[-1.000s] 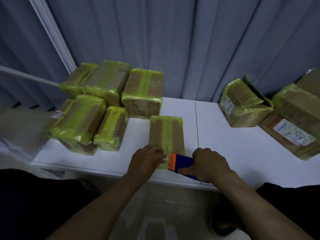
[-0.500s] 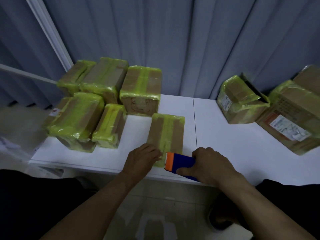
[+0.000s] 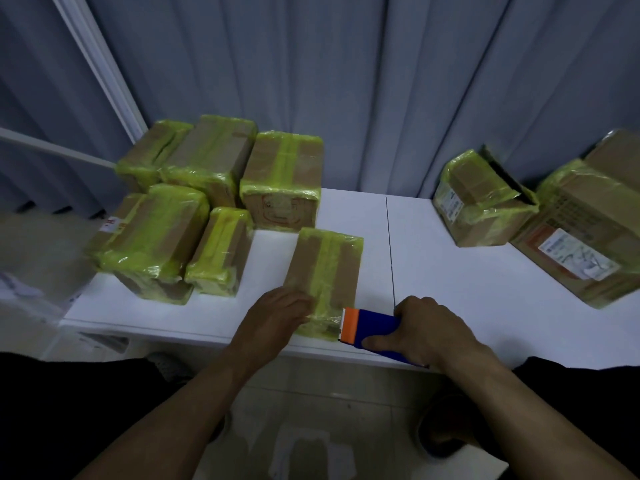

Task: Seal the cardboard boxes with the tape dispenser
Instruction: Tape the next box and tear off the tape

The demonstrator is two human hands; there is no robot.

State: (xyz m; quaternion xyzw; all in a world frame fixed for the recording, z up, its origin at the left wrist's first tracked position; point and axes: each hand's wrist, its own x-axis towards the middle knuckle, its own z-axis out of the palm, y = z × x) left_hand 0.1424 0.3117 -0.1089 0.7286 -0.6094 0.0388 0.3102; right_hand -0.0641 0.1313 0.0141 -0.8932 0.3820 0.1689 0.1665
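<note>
Right hand: clenched round blue tape dispenser, orange head sticking out to hand's left.
Left hand: pressing on box, near-left corner.
Box: between both hands, extending ahead of them, on table; dispenser head touching its near end.

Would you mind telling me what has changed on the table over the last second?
Nothing visibly moved, was taken hold of or let go; the slight shift of the whole scene looks like the head camera's. The right hand still grips the tape dispenser at the near right corner of the flat box, the left hand still rests on its near end, and the other taped boxes stay put.
</note>
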